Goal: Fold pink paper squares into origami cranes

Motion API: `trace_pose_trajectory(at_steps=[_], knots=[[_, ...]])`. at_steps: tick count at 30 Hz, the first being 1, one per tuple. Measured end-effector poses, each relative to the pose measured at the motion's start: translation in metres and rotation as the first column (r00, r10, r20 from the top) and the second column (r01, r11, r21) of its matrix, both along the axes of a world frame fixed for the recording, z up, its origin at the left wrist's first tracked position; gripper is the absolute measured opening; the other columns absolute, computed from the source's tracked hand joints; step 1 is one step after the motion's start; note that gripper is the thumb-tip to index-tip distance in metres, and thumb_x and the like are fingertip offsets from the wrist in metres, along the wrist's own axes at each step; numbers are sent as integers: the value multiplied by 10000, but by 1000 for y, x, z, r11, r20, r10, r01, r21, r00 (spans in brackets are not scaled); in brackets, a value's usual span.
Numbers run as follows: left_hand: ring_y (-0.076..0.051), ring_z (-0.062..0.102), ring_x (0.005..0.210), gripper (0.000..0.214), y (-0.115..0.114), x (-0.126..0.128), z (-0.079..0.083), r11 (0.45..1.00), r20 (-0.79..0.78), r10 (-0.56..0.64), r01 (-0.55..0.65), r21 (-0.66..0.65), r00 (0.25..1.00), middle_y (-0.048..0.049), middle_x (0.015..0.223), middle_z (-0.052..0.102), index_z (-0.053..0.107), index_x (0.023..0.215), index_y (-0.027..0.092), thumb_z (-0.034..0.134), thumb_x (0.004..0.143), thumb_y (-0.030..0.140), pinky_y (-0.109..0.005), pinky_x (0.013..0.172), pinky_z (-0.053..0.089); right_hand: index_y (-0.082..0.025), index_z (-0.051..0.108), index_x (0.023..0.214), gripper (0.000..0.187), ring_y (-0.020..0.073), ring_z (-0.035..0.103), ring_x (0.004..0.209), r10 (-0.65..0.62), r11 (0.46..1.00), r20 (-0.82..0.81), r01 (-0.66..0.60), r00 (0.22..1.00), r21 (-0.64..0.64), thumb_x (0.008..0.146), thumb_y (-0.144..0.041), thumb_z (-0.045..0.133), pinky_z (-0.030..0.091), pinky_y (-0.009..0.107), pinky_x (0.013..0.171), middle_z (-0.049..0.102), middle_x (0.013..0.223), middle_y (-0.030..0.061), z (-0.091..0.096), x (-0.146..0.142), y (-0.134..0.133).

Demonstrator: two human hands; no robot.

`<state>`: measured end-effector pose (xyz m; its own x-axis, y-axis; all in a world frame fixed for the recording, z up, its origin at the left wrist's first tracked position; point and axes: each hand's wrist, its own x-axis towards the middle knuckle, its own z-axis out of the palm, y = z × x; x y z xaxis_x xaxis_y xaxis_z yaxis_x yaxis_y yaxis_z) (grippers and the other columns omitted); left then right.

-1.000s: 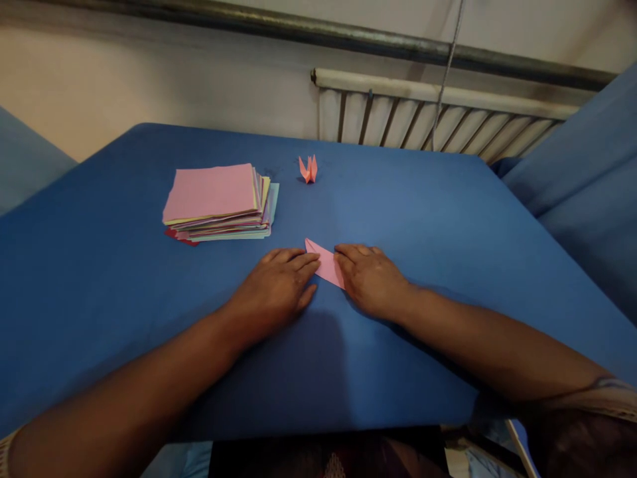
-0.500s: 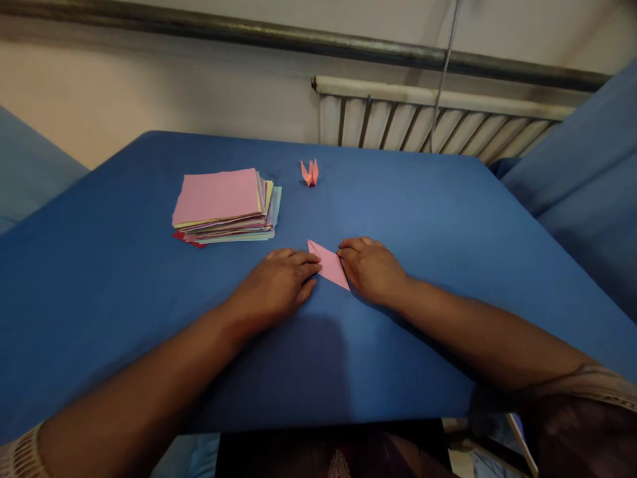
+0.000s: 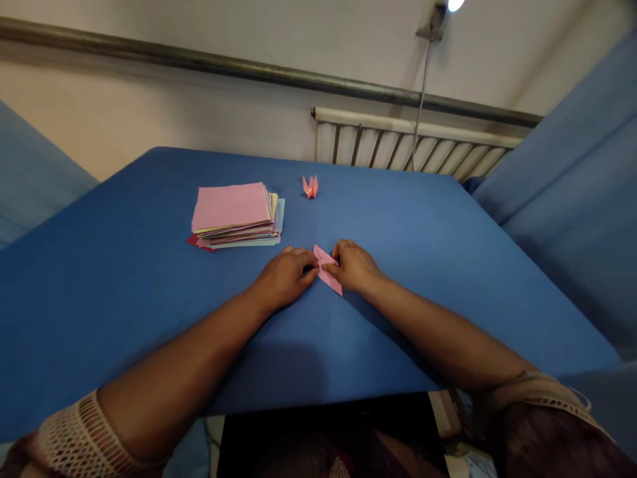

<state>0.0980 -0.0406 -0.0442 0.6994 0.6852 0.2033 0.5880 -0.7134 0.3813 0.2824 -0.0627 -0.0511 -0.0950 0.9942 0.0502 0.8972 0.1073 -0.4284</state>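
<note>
A folded piece of pink paper (image 3: pixel 332 281), narrow and diamond-like, lies on the blue tabletop between my two hands. My left hand (image 3: pixel 284 275) pinches its left edge with thumb and fingers close together. From the other side, my right hand (image 3: pixel 352 265) has its thumb on top of the paper and its fingers curled at the upper right edge. The fingertips cover part of the paper's middle.
A thick stack of coloured paper (image 3: pixel 231 207), pink on top, stands left of centre. Behind my hands sits a small pink folded-paper figure (image 3: pixel 310 188). A radiator (image 3: pixel 388 139) and a pipe (image 3: pixel 223 64) run along the wall. Blue curtains (image 3: pixel 572 179) hang at the sides.
My right thumb has moved onto the paper, and my left hand has closed into a pinch at its edge. The paper looks narrower and turned slightly. The camera view has shifted.
</note>
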Motion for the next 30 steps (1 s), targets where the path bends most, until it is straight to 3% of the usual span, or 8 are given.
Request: trace_pose_trajectory(at_steps=[3,5,9,12,16,19,23,30], knots=[[-223,627,902,191,1,-1,-1,998,81,19,-14,-61,997,-65,957,718,707,908,197,532,870,263,-391,885,441,-213,556,930,169,160,603,705,-69,997,-174,62,982,-45,810,-264,665,444,287,660,646,786,1,-7,-2,-2],[-218,627,900,174,1,0,-3,984,201,123,-93,-149,972,-55,952,706,697,926,202,566,855,292,-378,872,448,-221,536,931,197,135,589,668,-106,994,-433,102,895,-31,781,-219,663,449,272,648,631,774,-27,-12,-5,1],[-202,628,813,363,-1,10,-4,805,463,537,-265,-530,705,-46,902,678,628,987,171,723,740,419,-331,747,480,-231,511,976,333,116,565,595,-113,987,-929,150,354,-63,719,-255,720,472,269,632,580,672,-73,-14,-10,10],[-155,599,742,386,-8,19,-2,693,547,611,-52,-719,573,-9,810,657,610,881,161,777,681,446,-278,707,466,-214,537,835,319,96,539,576,-58,988,-990,146,126,-40,661,-306,788,448,246,599,595,670,-58,-13,-14,10],[-93,502,624,336,-15,22,2,646,586,641,63,-760,496,49,677,577,608,754,164,786,679,438,-214,611,395,-209,561,735,313,98,526,578,-75,997,-991,22,110,-73,642,-355,822,435,245,583,604,653,-47,-12,-18,-1],[-88,497,629,315,-16,18,8,624,575,650,82,-777,497,44,678,584,615,728,160,794,674,414,-206,612,385,-197,653,812,296,124,577,669,-78,991,-985,-97,152,-94,636,-360,827,466,270,643,673,768,-1,-9,-18,-7],[-90,522,609,300,-15,14,14,604,550,663,70,-794,508,38,673,611,615,736,166,807,647,379,-211,608,396,-188,683,772,250,125,559,650,-55,975,-974,-197,221,-100,640,-353,816,464,281,656,642,686,-14,-6,-16,-7],[-110,563,590,288,-10,10,17,668,519,614,-42,-743,595,23,665,644,645,767,159,812,607,331,-219,570,406,-176,659,823,336,97,499,535,-87,967,-964,-212,250,-142,662,-420,825,361,235,502,616,620,-25,-8,-11,-7]])
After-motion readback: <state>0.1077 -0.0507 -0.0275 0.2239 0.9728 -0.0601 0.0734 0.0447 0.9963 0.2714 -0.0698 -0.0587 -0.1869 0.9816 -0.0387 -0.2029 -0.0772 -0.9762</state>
